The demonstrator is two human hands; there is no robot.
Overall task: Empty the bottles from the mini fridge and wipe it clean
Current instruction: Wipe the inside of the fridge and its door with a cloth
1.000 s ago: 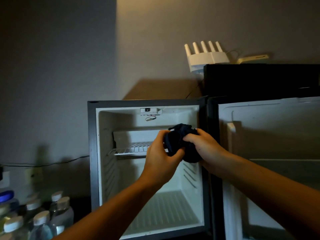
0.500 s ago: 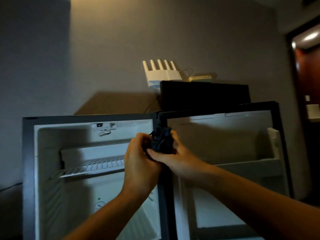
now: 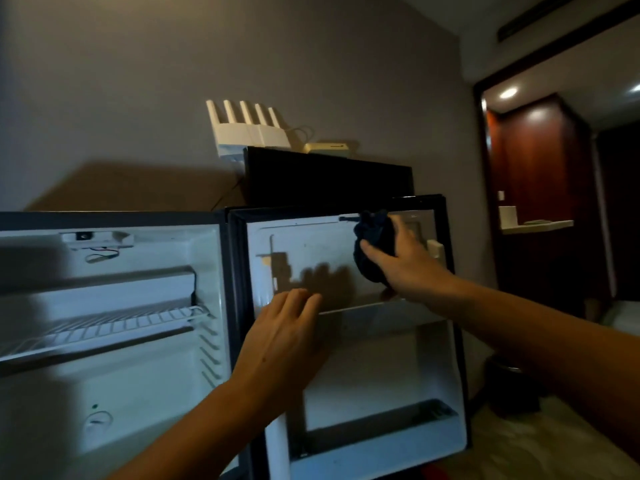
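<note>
The mini fridge (image 3: 20, 220) stands open with a white inside and a wire shelf (image 3: 104, 325); no bottles show in it. Its door (image 3: 446, 341) swings out to the right, inner side towards me. My right hand (image 3: 401, 261) grips a bunched dark cloth (image 3: 375, 237) and presses it against the door's upper right inner panel. My left hand (image 3: 284, 327) rests flat, fingers straight, on the door's upper shelf ledge near the hinge side.
A white router (image 3: 247, 131) with several antennas and a flat beige box (image 3: 329, 148) sit above a black box (image 3: 329, 181) behind the fridge. A dark doorway (image 3: 540, 188) and a white ledge (image 3: 536, 225) lie to the right. Pale floor shows at the lower right.
My view swung right, from the fridge's inside to its door. Both hands held the cloth together; now the left has let go and lies on the door while the right carried the cloth up-right.
</note>
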